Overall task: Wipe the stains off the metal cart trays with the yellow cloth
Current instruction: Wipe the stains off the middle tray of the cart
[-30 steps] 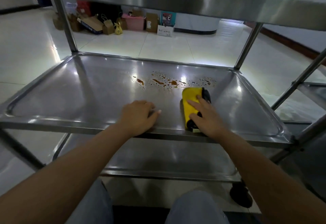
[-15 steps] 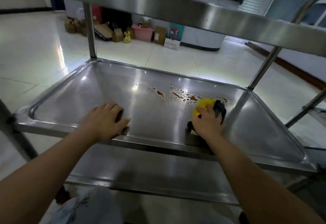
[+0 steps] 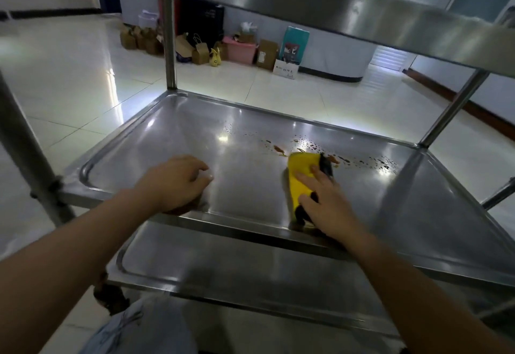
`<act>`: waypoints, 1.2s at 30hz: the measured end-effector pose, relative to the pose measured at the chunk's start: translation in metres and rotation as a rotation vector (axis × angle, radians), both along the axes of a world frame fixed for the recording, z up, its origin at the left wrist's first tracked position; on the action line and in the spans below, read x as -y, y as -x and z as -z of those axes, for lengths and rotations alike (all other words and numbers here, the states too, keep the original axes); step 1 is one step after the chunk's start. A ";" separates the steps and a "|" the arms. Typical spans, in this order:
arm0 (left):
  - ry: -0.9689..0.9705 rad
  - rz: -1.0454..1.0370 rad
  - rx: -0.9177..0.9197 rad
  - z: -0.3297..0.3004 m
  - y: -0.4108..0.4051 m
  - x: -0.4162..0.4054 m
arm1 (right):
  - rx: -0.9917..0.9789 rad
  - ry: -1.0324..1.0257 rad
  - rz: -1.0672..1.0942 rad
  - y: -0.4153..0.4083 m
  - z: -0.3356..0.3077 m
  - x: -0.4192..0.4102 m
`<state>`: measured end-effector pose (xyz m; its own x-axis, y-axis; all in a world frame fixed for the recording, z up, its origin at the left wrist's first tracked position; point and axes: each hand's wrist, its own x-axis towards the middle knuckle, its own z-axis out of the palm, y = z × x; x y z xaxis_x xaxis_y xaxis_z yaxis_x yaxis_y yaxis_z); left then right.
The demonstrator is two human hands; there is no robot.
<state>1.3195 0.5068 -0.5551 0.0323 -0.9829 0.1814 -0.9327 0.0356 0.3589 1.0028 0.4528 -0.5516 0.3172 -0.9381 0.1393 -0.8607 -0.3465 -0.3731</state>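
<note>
both hands [image 3: 178,182] [image 3: 326,206] flat, right pressing yellow cloth [image 3: 301,175].

My right hand [image 3: 326,203] covers the near part of the yellow cloth [image 3: 299,178], so I can't see how much lies under the palm. The top tray [image 3: 334,5] hides most of what sits on it. Print on the far boxes [image 3: 267,54] is too small to read.
</note>
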 end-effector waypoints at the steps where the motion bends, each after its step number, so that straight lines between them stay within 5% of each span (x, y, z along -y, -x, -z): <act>1: 0.005 -0.038 0.022 -0.004 -0.013 -0.001 | 0.012 -0.002 0.055 0.014 0.000 0.000; 7: 0.075 -0.172 0.112 0.006 -0.060 -0.009 | 0.013 -0.082 0.272 -0.014 0.006 0.008; 13: 0.147 -0.358 -0.007 0.009 -0.058 -0.011 | 0.003 -0.118 0.114 -0.148 0.006 0.014; 18: 0.189 -0.447 0.067 0.007 -0.057 -0.014 | -0.002 -0.141 -0.164 -0.241 0.004 0.012; 23: -0.132 -0.560 0.093 0.008 -0.065 -0.013 | -0.094 -0.100 -0.377 -0.217 -0.006 0.005; 28: -0.159 -0.559 0.107 0.013 -0.060 -0.011 | -0.044 -0.083 -0.375 -0.152 0.000 -0.008; 36: -0.041 -0.602 -0.063 0.012 -0.061 -0.013 | -0.061 -0.078 -0.515 -0.293 -0.002 0.036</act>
<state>1.3804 0.5202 -0.5670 0.5942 -0.7947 0.1240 -0.7618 -0.5066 0.4039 1.2956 0.4168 -0.5493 0.7456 -0.6651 0.0421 -0.6069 -0.7038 -0.3693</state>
